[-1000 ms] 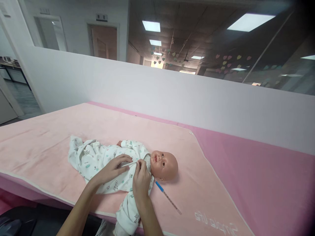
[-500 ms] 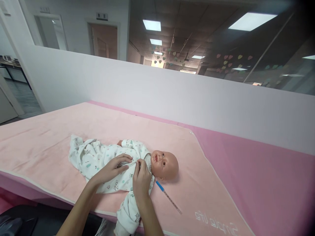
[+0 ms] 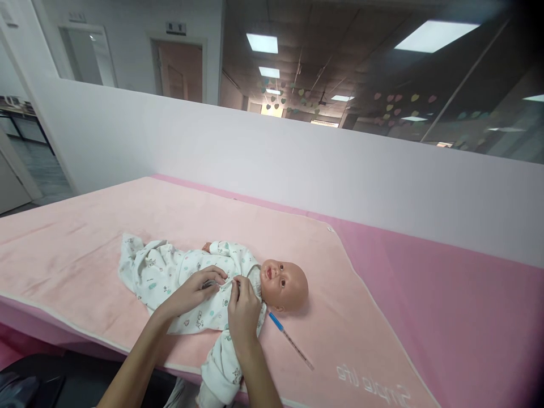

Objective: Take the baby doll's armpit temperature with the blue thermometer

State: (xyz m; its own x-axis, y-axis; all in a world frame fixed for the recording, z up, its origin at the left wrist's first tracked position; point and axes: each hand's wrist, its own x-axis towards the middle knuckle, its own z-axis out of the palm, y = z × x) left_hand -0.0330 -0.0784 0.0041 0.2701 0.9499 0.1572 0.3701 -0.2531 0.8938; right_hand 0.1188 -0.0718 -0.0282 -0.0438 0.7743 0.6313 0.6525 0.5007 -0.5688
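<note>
A baby doll [image 3: 291, 286] lies on its back, its head to the right. It wears a white printed romper [image 3: 170, 275]. My left hand [image 3: 203, 289] is at the chest, its curved fingers and thumb closing on the front cloth. Close beside it, my right hand [image 3: 244, 309] pinches the romper's front edge near the collar. What fastening lies under the fingertips is hidden. A thin glass thermometer [image 3: 293, 343] with a blue end rests just below the doll's head. One sleeve [image 3: 221, 362] hangs over the near edge, partly behind my right forearm.
A pink towel [image 3: 272, 226] with white lettering covers much of the pink padded table [image 3: 425, 272]. Behind it rises a white partition wall [image 3: 255, 153] with glass above. A dark seat [image 3: 63, 379] is at the lower left.
Both hands stay at the doll's chest. My right hand has shifted slightly left, and the cloth fold between the hands has changed shape. The doll and thermometer have not moved.
</note>
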